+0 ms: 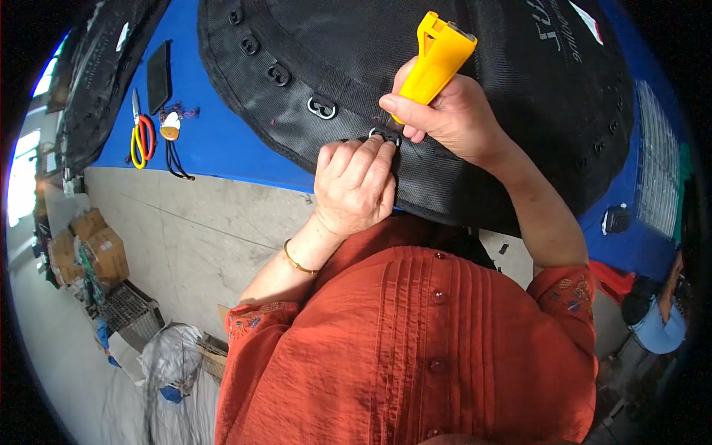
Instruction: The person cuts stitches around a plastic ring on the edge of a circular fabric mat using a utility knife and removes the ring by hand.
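Note:
My right hand (452, 111) is closed around a yellow plastic tool (437, 63), tilted with its wider, metal-edged end up and away from the mat. What its lower end touches is not clear. Beside it, my left hand (354, 185) has its fingers curled and pressed at a metal ring (374, 134) near the edge of a round black mesh mat (445, 178). The fingertips partly hide that ring. Further left along the rim, another metal ring (322, 107) sits in a black loop, with several more loops beyond it.
Scissors (141, 137) with red and yellow handles lie on the blue table (200, 148), near a dark phone-like slab (159, 77) and a corded tag (170, 132). Cardboard boxes (100, 245) and a crate (132, 311) stand on the floor at left. Another person (660, 319) is at right.

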A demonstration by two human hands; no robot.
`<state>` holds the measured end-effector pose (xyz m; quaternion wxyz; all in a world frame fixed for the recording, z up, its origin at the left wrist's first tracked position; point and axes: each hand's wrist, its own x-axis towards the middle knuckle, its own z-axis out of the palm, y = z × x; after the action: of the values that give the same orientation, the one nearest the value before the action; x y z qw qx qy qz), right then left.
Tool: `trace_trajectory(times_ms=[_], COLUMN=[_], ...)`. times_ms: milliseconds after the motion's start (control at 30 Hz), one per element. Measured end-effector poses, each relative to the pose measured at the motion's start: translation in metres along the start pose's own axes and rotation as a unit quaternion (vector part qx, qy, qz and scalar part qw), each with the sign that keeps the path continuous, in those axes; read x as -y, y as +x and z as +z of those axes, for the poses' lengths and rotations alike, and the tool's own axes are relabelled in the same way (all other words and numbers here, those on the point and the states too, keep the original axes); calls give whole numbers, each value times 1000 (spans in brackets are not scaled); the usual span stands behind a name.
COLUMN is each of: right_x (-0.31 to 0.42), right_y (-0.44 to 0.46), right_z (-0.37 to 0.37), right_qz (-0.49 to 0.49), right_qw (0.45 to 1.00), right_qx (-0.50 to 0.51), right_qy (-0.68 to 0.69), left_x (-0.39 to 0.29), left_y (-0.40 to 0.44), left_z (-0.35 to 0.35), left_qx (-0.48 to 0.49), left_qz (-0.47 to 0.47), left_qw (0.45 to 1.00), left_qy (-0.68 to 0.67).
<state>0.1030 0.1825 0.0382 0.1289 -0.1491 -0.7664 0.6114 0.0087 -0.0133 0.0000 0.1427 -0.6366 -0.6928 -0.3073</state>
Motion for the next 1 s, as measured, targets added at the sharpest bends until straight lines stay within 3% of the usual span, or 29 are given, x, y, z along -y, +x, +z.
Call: trace_trajectory(times_ms=[167, 233, 267, 333, 400, 467, 667, 1000], right_x=[-4, -15, -13, -7, -9, -12, -19, -27], right_y=[0, 3, 4, 8, 9, 12, 18, 21], right_z=[-2, 0, 1, 2, -6, -8, -6, -7], right_qz=[26, -54, -58, -94, -96, -37, -25, -15], right_qw=[998, 992, 992, 981, 982, 978, 956, 961], right_qx=[25, 14, 13, -85, -81, -79, -102, -72], right_qy=[43, 111, 111, 147, 141, 191, 274, 266], left_x=[0, 0, 1, 1, 0, 2, -2, -8], left_y=[0, 0, 0, 1, 0, 0, 2, 27], left_z=[1, 1, 1, 1, 0, 0, -4, -25], left_qx=[2, -2, -3, -2, 2, 4, 14, -66], left_qz=[7, 7, 11, 9, 6, 3, -13, -41], left_qw=[1000, 1000, 1000, 1000, 1000, 1000, 1000, 997], left_qy=[4, 8, 10, 3, -2, -9, -25, -25])
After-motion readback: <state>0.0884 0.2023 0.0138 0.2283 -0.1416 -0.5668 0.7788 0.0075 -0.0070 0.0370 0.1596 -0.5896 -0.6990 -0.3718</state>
